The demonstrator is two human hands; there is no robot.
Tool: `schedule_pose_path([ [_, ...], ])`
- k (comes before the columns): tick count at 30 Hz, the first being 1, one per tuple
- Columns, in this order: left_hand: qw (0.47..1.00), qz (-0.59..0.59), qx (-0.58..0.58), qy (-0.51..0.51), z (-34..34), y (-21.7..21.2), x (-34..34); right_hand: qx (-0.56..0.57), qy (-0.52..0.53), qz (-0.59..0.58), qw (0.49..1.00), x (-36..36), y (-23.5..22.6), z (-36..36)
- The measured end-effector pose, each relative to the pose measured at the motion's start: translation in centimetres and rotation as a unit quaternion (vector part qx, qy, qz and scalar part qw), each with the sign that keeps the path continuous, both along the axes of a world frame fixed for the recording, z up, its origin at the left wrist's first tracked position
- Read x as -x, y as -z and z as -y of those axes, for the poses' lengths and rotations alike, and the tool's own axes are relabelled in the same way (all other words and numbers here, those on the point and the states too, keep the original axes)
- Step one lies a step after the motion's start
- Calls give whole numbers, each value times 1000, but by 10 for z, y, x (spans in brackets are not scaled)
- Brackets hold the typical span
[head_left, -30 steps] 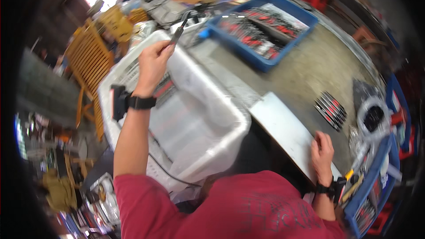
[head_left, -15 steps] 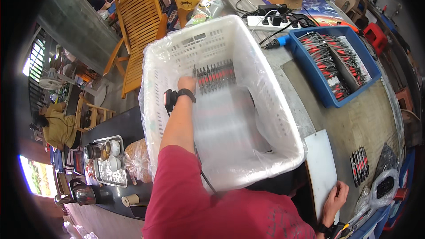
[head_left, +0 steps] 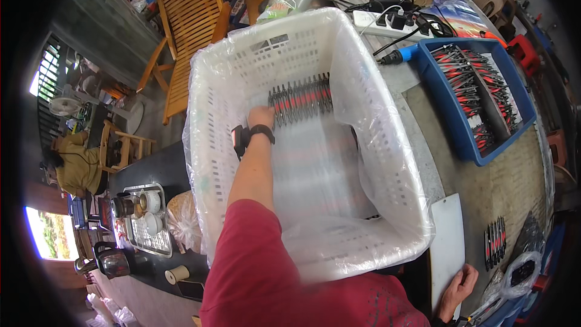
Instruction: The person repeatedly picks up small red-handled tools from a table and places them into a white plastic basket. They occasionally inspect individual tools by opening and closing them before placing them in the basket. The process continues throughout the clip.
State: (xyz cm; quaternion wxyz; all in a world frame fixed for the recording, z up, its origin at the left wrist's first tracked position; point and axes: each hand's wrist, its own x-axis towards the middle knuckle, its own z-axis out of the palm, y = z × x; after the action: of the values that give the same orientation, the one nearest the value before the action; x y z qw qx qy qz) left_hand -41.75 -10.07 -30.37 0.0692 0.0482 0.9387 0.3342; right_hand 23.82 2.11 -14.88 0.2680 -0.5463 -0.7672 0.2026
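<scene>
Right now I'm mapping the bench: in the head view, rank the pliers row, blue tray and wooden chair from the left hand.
1. Pliers row, touching left hand inside white basket.
2. Wooden chair, beyond the basket's far-left corner.
3. Blue tray, far right.

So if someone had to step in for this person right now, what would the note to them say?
Left hand: reaching down inside the plastic-lined white basket, at the row of pliers on its floor; whether it grips any is hidden.
Right hand: resting on the edge of the white board on the bench.
Done: one row of pliers lies in the basket.
Left: many pliers fill the blue tray; a small bunch lies beside the board.
</scene>
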Motion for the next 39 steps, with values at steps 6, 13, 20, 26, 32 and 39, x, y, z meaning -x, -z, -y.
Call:
schedule_pose_path([
  [6, 999, -33, 6, -41, -8, -9, -7, -23, -3, 5, 1000, -2, 4, -1],
  [13, 998, -42, 20, -40, -13, -22, -14, -27, -5, 28, 999, 0, 0, -1],
  [20, 998, -31, 17, -47, -12, -12, -5, -26, -7, 14, 1000, 0, 0, -1],
  [26, 997, -47, 58, -9, -10, -1, 7, -31, -11, 32, 999, 2, -2, 0],
  [32, 998, -52, 6, -32, -11, -7, 2, -29, -7, 29, 999, 5, -4, 0],
  [39, 995, -80, 57, -17, -20, -29, -10, -18, 0, -3, 1000, 7, -5, 1],
])
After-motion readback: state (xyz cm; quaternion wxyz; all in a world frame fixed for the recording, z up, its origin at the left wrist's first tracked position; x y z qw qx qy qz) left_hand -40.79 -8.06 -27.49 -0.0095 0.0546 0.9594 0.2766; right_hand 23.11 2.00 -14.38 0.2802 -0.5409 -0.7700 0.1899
